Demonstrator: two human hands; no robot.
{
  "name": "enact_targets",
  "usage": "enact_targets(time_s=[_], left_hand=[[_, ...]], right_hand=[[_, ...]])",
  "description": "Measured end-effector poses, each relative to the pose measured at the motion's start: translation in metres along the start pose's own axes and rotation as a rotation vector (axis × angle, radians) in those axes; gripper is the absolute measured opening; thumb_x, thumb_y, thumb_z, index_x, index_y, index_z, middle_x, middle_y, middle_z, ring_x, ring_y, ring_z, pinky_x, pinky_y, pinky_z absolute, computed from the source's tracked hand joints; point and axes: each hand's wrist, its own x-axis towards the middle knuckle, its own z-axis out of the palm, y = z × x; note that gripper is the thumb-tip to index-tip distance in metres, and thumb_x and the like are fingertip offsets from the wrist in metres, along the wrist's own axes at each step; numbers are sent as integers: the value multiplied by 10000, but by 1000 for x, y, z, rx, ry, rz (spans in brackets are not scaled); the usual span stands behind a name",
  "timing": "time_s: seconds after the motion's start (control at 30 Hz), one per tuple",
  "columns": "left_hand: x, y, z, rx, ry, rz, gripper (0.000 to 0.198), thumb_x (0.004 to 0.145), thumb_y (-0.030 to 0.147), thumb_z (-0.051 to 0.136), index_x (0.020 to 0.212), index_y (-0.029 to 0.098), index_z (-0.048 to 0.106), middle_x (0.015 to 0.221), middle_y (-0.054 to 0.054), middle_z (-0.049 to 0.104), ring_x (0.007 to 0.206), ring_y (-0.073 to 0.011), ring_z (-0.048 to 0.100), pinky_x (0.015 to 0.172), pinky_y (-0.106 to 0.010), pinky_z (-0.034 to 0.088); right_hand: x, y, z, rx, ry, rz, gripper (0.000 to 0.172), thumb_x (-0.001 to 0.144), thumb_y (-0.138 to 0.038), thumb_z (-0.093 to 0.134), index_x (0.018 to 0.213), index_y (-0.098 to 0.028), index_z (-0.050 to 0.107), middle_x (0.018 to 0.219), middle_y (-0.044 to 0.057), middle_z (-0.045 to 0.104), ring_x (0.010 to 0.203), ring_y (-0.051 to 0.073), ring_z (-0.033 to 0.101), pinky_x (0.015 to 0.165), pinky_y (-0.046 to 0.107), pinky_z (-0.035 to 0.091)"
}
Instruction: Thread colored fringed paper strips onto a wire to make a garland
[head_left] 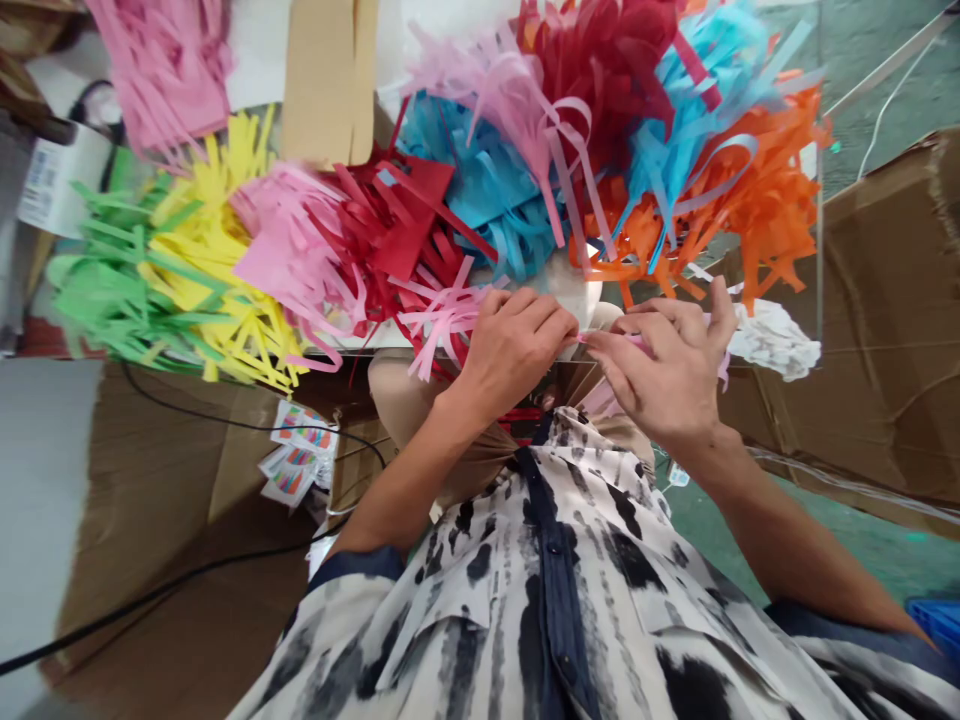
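Both my hands meet at the near edge of a table, close to my chest. My left hand [514, 345] is curled, its fingertips pinching a strip of pink fringed paper [442, 315]. My right hand [667, 365] faces it, fingers closed on the same pink paper, whose pale end [721, 368] shows beyond the palm. The fingertips of the two hands almost touch. Behind them lie heaps of cut paper fringe: pink [300, 240], red [405, 225], blue [487, 190], orange [757, 200], yellow [217, 260] and green [112, 280].
A crumpled white wad [772, 338] lies right of my right hand. Brown cardboard [885, 330] stands at the right and more cardboard [172, 500] covers the floor at the left, crossed by a black cable [187, 575]. Small printed cards [296, 460] lie below the table edge.
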Motion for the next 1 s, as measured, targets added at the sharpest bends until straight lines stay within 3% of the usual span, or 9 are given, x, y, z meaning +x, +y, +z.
enact_targets(time_s=[0.13,0.37,0.47,0.67,0.83,1.0], left_hand=[[1,0,-1,12,1,18,293,1139,302,470,1007,224,719,994,-62,776,989,-258,647,884,-447,384],[-5,-6,-4,36,5,32,265,1125,363,520,1016,216,711,1030,-55,772,995,-261,637,913,-472,388],[-8,-10,-6,20,3,-11,239,1099,393,574,1002,228,716,1043,-65,768,1035,-278,626,946,-487,380],[-7,-16,-11,-26,-8,-85,244,1076,425,613,993,225,726,1029,-71,749,1067,-294,610,941,-474,368],[0,-13,-23,-90,-121,-172,225,1047,414,658,988,215,744,1019,-67,727,1086,-306,607,943,-448,372],[7,-7,-28,-114,-147,-267,177,993,365,710,918,208,739,1005,-70,735,1076,-310,609,957,-449,385]], right_hand=[[6,-4,1,-22,-48,20,224,1060,-323,561,991,-310,773,1018,42,751,1169,301,604,1239,709,234],[-6,12,-11,-39,-86,55,216,1055,-342,553,996,-248,739,994,89,724,1209,350,599,1201,741,272],[-9,15,-14,-49,-112,84,234,1062,-347,521,987,-245,718,1002,94,721,1212,351,592,1178,709,310],[-2,19,-20,-17,-185,75,265,1066,-382,481,987,-229,683,985,80,706,1179,337,607,1235,696,230],[12,17,-32,46,-284,90,207,1013,-324,505,953,-232,681,966,87,722,1174,355,598,1148,649,320],[18,13,-32,30,-262,98,204,985,-357,554,894,-221,676,909,100,711,1165,385,597,1071,623,353]])
